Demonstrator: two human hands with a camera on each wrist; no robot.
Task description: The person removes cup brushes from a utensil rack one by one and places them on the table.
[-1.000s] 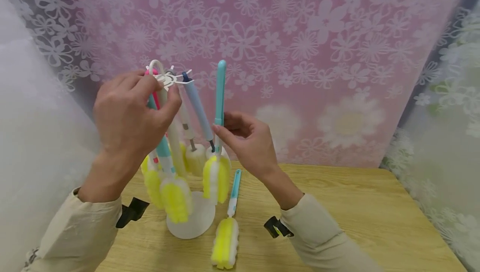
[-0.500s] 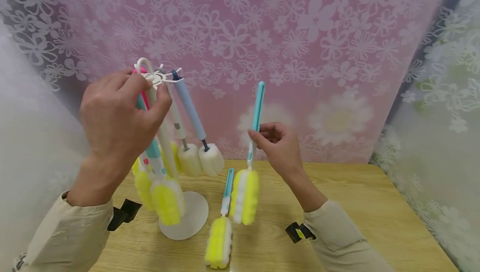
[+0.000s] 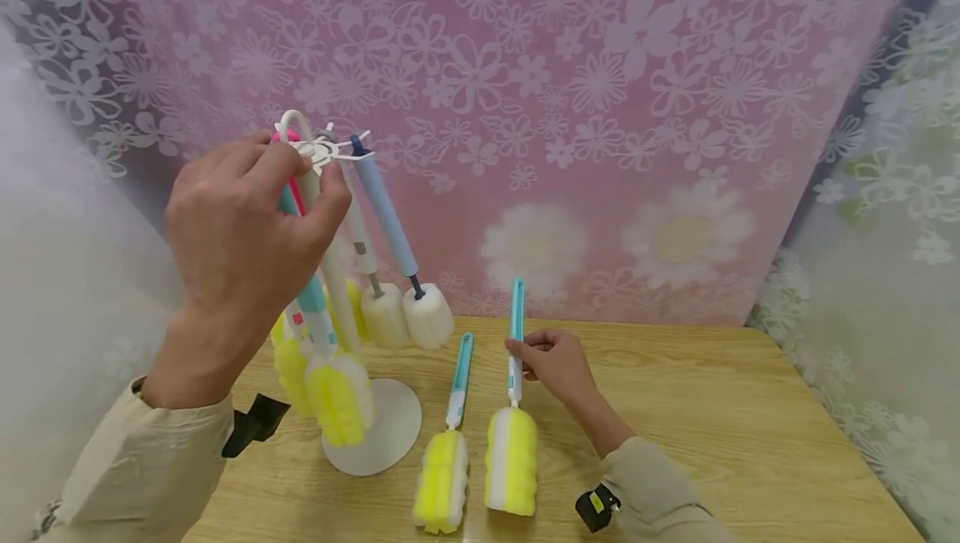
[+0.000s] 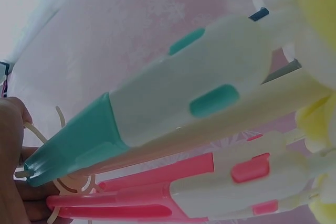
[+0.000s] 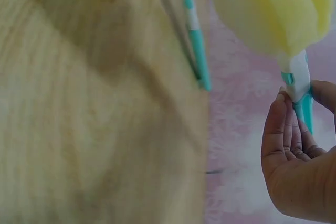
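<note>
pinching the teal handle of a sponge brush between thumb and fingertips, the right hand had brought it down to the wooden table at lower centre of the head view; its yellow-and-white head touched the board, the handle tilted up toward the back. a second earlier that same brush hung in the air beside the rack, and half a second earlier it was part-way down, so it had been carried off the rack and lowered to the table, though the fingers were not yet off it. the right wrist view showed the fingers curled against the handle just below the sponge.

just to its left lay a second sponge brush, flat on the table, the two nearly parallel and close but not touching; it had not moved.

further left, in the upper left of the frame, the left hand gripped the top of the white drying rack, thumb and fingers closed round its post near the hooks, as it had throughout. teal and pink-handled brushes and two white-headed ones hung from it, and its round base sat on the table. a pink floral curtain filled the background.
</note>
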